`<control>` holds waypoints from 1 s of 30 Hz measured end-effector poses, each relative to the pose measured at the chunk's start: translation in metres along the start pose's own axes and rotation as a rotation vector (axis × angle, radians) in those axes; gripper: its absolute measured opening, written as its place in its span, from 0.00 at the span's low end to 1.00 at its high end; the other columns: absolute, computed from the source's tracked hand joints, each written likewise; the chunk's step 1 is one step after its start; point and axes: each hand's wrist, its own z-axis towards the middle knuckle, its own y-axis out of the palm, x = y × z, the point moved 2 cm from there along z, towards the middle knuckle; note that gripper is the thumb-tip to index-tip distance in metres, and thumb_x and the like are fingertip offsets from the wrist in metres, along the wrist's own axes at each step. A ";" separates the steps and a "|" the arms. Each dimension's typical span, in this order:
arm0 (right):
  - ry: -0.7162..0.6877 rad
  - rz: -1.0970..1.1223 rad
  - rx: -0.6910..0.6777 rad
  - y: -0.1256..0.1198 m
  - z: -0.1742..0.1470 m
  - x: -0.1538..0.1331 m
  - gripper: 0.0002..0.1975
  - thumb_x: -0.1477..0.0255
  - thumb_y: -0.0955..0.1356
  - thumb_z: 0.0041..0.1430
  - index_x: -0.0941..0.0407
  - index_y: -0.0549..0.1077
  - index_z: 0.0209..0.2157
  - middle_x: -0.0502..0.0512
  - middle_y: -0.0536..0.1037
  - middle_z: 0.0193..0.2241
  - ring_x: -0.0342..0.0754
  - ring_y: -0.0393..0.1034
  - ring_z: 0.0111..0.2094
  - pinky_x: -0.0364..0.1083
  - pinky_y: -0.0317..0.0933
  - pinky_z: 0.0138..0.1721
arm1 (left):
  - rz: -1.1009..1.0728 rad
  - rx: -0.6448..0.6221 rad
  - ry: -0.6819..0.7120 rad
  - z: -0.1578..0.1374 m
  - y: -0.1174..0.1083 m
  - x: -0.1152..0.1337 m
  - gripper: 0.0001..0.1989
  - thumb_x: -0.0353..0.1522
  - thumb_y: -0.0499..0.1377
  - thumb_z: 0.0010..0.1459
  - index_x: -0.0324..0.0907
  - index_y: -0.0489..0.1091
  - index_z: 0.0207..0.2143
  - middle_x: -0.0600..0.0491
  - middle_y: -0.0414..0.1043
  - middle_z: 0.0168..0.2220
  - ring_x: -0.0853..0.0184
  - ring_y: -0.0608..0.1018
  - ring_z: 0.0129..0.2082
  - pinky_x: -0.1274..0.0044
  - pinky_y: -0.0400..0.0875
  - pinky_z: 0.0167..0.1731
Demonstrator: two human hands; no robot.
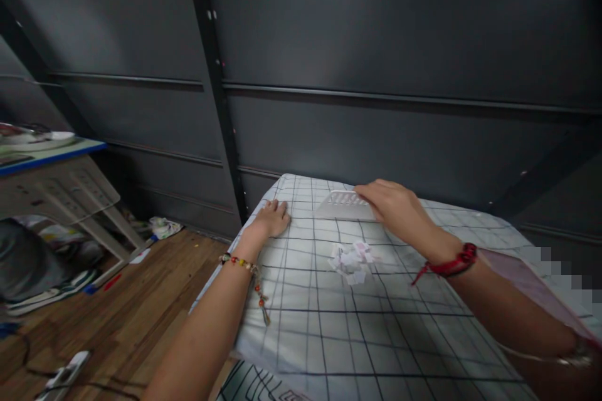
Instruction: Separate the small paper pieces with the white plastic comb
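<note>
The right hand (397, 210) hides one end of the white slotted piece (345, 207). Marks on the paper scraps (352, 261), overlapping near the counter's (338, 338) middle, are too blurred to read. Towards the counter's right edge, the forearm partly covers a pink sheet (522, 279); the picture's bottom crops the counter's near side.

Plain room, home or workroom unclear, dark panelled wall (376, 31), wood-plank floor (155, 282), grid-patterned cloth (390, 338), blue-edged desk (56, 157)
</note>
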 end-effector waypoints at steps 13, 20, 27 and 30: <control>-0.101 -0.005 0.008 -0.045 -0.055 0.009 0.13 0.82 0.58 0.56 0.59 0.70 0.38 0.56 0.75 0.30 0.48 0.67 0.32 0.47 0.60 0.34 | -0.016 -0.135 0.450 -0.024 0.001 0.063 0.37 0.50 0.49 0.60 0.40 0.45 0.65 0.47 0.33 0.67 0.56 0.38 0.65 0.68 0.38 0.62; -0.001 -0.043 -0.120 -0.077 -0.108 -0.017 0.16 0.84 0.58 0.53 0.56 0.68 0.41 0.52 0.71 0.26 0.48 0.63 0.27 0.47 0.58 0.31 | -0.064 -0.163 0.671 -0.034 0.013 0.080 0.43 0.56 0.52 0.55 0.42 0.46 0.65 0.48 0.35 0.67 0.56 0.36 0.65 0.67 0.37 0.62; 0.010 -0.091 -0.111 -0.080 -0.119 -0.012 0.18 0.85 0.58 0.51 0.56 0.66 0.41 0.53 0.70 0.26 0.48 0.63 0.27 0.47 0.58 0.31 | -0.061 -0.213 0.645 -0.031 0.015 0.078 0.46 0.57 0.53 0.53 0.43 0.44 0.65 0.48 0.34 0.67 0.57 0.36 0.65 0.67 0.37 0.62; 0.016 -0.068 -0.082 -0.086 -0.127 -0.009 0.17 0.84 0.58 0.52 0.54 0.65 0.42 0.53 0.71 0.28 0.49 0.66 0.30 0.48 0.60 0.35 | -0.051 -0.233 0.632 -0.031 0.013 0.080 0.46 0.56 0.54 0.53 0.42 0.43 0.66 0.48 0.33 0.67 0.57 0.36 0.65 0.67 0.37 0.62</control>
